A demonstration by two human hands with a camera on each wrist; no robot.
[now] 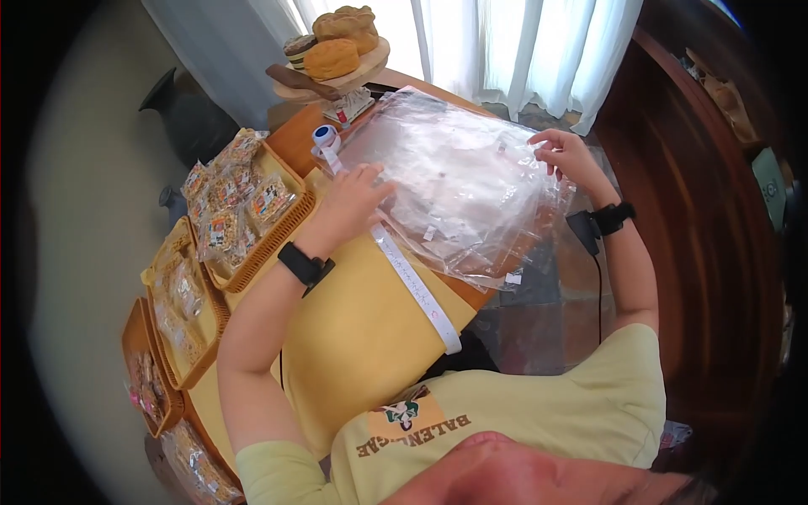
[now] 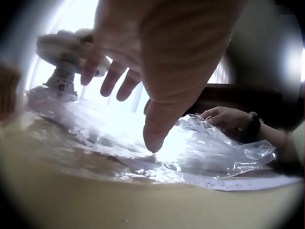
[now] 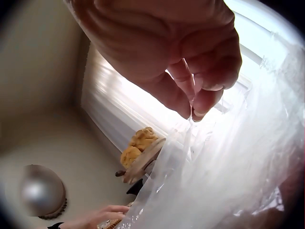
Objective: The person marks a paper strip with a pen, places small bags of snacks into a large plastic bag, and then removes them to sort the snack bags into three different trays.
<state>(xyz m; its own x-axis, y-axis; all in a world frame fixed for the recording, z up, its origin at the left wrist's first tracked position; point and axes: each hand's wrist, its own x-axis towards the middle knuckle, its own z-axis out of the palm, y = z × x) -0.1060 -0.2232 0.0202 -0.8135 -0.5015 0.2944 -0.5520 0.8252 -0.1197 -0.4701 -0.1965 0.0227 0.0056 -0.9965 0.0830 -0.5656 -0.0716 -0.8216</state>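
A pile of clear plastic bags (image 1: 459,181) lies spread over the far end of the table, shiny and creased. My right hand (image 1: 568,158) is at the right edge of the pile. In the right wrist view its thumb and fingertips pinch the plastic, which hangs in folds below them. At the left edge of the bags, my left hand (image 1: 347,200) holds its fingers spread and mostly straight. The left wrist view shows the left thumb (image 2: 155,131) pointing down over the plastic, with nothing gripped. A white strip with printed marks (image 1: 414,284) runs from near the left hand toward my body.
Wicker trays (image 1: 252,265) of packaged snacks line the left side. A blue-and-white roll (image 1: 324,136) sits beside the bags. Behind it, bread (image 1: 332,59) rests on a raised wooden stand (image 1: 366,69). Yellow cloth (image 1: 353,337) covers the near table. A dark vase (image 1: 189,114) stands at the left.
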